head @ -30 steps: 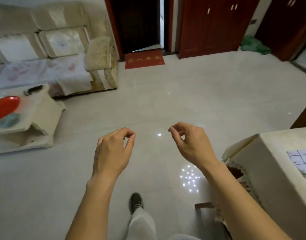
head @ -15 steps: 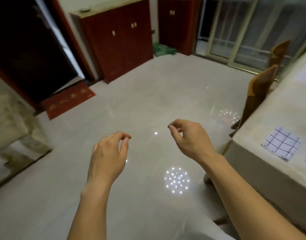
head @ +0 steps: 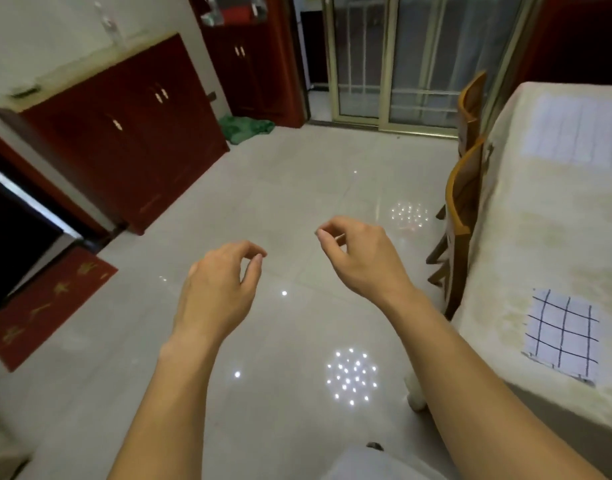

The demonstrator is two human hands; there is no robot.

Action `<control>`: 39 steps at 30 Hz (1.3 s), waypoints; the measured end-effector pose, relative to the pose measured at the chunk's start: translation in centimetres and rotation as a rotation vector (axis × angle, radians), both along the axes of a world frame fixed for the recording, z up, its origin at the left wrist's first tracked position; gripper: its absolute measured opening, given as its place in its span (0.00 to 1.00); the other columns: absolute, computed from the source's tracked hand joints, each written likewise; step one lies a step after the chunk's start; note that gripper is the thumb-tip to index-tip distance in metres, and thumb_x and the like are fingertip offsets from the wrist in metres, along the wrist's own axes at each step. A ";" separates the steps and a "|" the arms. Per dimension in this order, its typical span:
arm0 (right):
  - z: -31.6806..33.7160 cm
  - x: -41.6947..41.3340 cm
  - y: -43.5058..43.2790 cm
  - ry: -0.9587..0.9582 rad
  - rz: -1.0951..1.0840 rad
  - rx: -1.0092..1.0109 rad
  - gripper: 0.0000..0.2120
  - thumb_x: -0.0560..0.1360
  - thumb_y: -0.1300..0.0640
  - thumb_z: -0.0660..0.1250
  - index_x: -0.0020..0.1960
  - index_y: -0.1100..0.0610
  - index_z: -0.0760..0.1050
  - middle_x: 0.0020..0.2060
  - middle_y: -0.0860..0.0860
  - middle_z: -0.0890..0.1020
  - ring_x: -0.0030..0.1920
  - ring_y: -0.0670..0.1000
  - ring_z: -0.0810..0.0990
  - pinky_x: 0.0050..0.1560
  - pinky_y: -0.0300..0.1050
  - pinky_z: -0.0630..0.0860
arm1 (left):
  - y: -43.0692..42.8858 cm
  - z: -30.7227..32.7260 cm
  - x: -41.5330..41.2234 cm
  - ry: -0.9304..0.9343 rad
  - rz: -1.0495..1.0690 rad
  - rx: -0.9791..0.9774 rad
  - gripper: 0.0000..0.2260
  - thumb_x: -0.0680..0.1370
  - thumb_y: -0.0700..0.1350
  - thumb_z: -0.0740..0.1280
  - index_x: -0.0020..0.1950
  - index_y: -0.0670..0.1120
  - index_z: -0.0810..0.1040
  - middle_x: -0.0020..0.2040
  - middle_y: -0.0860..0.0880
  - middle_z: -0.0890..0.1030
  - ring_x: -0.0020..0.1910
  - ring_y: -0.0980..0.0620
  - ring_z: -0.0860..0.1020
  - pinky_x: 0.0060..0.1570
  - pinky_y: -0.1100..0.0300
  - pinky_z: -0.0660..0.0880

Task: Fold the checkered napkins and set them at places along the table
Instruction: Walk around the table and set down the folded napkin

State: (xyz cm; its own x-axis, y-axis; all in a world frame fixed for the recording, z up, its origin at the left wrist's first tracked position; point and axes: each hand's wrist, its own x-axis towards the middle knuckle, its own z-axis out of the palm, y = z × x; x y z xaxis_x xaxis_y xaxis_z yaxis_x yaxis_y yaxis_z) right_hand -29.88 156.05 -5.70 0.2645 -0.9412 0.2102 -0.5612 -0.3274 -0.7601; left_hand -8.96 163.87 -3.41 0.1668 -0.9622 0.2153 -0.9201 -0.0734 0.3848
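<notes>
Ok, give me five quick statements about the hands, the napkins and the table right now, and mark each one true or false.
1. Both hands, left hand and right hand, hold nothing. True.
2. A folded checkered napkin lies near the table's near edge. True.
3. The right hand rests on that napkin. False: it hangs over the floor, apart from the table.
4. Two wooden chairs stand along the table's left side. True.
5. The table is bare wood. False: a pale cloth covers it.
</notes>
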 end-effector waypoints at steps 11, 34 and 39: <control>-4.1 -2.9 -15.9 0.210 -0.253 0.045 0.11 0.82 0.48 0.62 0.57 0.50 0.81 0.48 0.42 0.83 0.49 0.44 0.81 0.50 0.46 0.81 | -23.1 -4.5 -0.3 0.108 -0.286 0.058 0.09 0.83 0.51 0.62 0.57 0.54 0.81 0.54 0.60 0.82 0.55 0.55 0.79 0.58 0.52 0.75; -4.6 -7.7 -51.4 0.300 -0.771 -0.011 0.11 0.82 0.50 0.61 0.54 0.50 0.82 0.46 0.45 0.83 0.48 0.48 0.78 0.53 0.52 0.76 | -68.8 -3.5 -6.8 0.021 -0.821 0.100 0.08 0.83 0.52 0.62 0.56 0.55 0.80 0.51 0.63 0.78 0.56 0.54 0.78 0.62 0.51 0.73; -3.2 -10.5 -63.0 0.183 -0.650 -0.037 0.10 0.81 0.52 0.62 0.54 0.52 0.82 0.47 0.46 0.85 0.49 0.49 0.80 0.53 0.52 0.78 | -78.5 -1.5 -10.3 -0.014 -0.770 0.075 0.08 0.83 0.52 0.62 0.56 0.55 0.80 0.50 0.64 0.76 0.55 0.56 0.78 0.59 0.53 0.74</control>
State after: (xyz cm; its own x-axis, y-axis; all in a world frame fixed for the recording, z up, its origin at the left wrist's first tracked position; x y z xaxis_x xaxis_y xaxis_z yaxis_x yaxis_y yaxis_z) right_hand -40.37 93.10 -8.87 -0.3189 -0.9140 0.2510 -0.7717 0.0967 -0.6286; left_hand -19.28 85.37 -4.90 -0.5574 -0.8180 0.1417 -0.7273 0.5635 0.3919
